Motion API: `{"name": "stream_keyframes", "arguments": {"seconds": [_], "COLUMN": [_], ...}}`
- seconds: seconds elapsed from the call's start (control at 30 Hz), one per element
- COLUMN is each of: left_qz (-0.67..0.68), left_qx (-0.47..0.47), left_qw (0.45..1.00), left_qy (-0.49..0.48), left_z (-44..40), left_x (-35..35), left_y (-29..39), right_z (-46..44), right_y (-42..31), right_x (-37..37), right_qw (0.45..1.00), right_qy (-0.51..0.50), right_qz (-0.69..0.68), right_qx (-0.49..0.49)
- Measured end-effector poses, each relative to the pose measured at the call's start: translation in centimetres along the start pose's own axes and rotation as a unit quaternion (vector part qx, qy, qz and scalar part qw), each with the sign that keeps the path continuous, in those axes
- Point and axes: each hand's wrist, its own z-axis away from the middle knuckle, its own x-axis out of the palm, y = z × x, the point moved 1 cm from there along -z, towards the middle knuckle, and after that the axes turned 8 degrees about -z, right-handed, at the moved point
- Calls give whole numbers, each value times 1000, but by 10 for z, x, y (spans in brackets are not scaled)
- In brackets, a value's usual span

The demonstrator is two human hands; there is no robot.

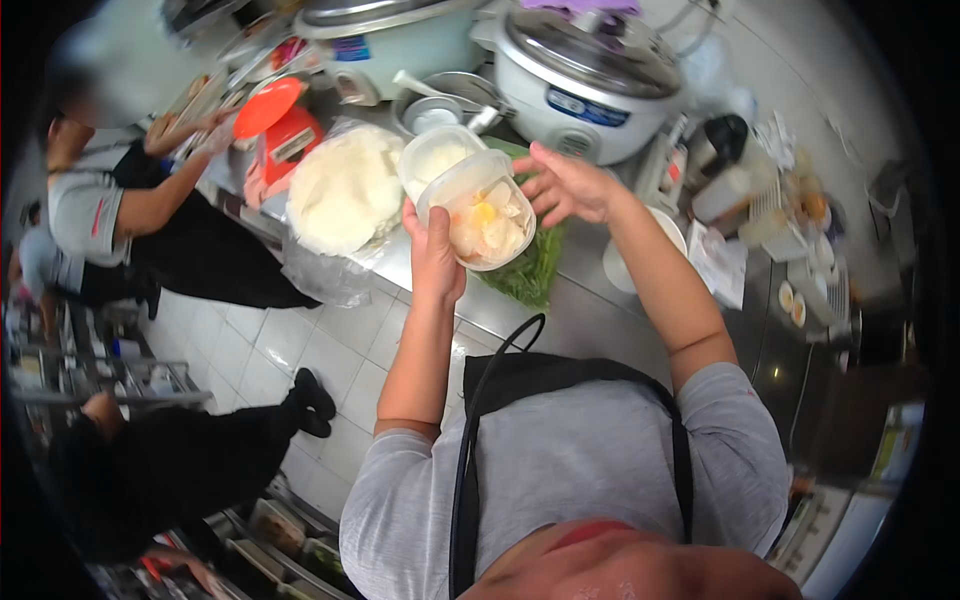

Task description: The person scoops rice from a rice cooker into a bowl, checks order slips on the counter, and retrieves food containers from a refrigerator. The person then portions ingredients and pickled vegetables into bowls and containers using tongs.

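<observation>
My left hand (pixel 433 258) grips a clear plastic tub (pixel 478 250) by its left side, with the thumb over the rim. In the tub lie pale, thin food pieces and one yellow-orange bit. My right hand (pixel 568 188) is beside the tub's right rim, fingers apart and holding nothing. Just behind the held tub is a second plastic tub (pixel 408 165) with white contents; whether they touch, I cannot tell. Below them, green leafy vegetables (pixel 535 275) lie on the steel counter. A stack of round, white, thin sheets (pixel 340 195) sits on plastic wrap to the left.
A rice cooker (pixel 590 85) and a larger pale cooker (pixel 400 50) stand at the back. A red scale (pixel 290 140) is at the left, near a co-worker in a black apron (pixel 210 235). A white container (pixel 645 250), bottles and eggs (pixel 792 303) occupy the right side.
</observation>
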Motion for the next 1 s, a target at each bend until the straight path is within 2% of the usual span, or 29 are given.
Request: {"name": "stream_keyframes", "arguments": {"seconds": [0.03,0.13,0.2,0.23,0.33,0.47,0.57,0.6,0.7,0.73,0.77,0.8,0.87,0.9,0.97,1.0], "left_qz": [-12,-44,-60,-63,-43,119,78,67,-52,-53,-64,-89,-118,-122,-140,-133], "left_qx": [-19,-79,-125,-138,-185,-337,-430,-433,-370,-386,-401,-390,-357,-356,-325,-352], "left_qw": [1000,992,982,974,941,841,793,799,805,801,775,769,747,721,703,681], "left_qy": [-20,-85,-129,-169,-279,-406,-423,-412,-461,-454,-485,-499,-548,-582,-617,-628], "left_z": [0,0,1,2,9,22,39,45,72,79,83,100,136,155,189,205], "left_x": [7,31,47,56,81,115,147,152,182,191,197,212,241,255,277,288], "left_y": [-5,-24,-41,-50,-68,-98,-128,-143,-177,-187,-210,-204,-205,-208,-237,-249], "right_z": [6,41,57,68,110,166,199,209,250,263,278,290,329,352,392,414], "right_y": [18,36,52,61,89,125,154,162,187,198,208,218,237,252,276,287], "right_x": [-4,-7,-20,-27,-40,-55,-67,-71,-85,-87,-84,-81,-70,-62,-49,-37], "right_qw": [991,965,970,973,952,925,931,930,921,912,887,864,841,816,775,726], "right_qy": [-74,-102,-99,-92,-23,13,115,128,189,220,287,320,346,379,425,479], "right_qz": [-102,-240,-222,-213,-305,-375,-343,-339,-326,-326,-337,-353,-364,-372,-376,-397], "right_qx": [53,27,6,-5,-32,-63,-54,-63,-99,-116,-129,-162,-201,-228,-277,-292]}}
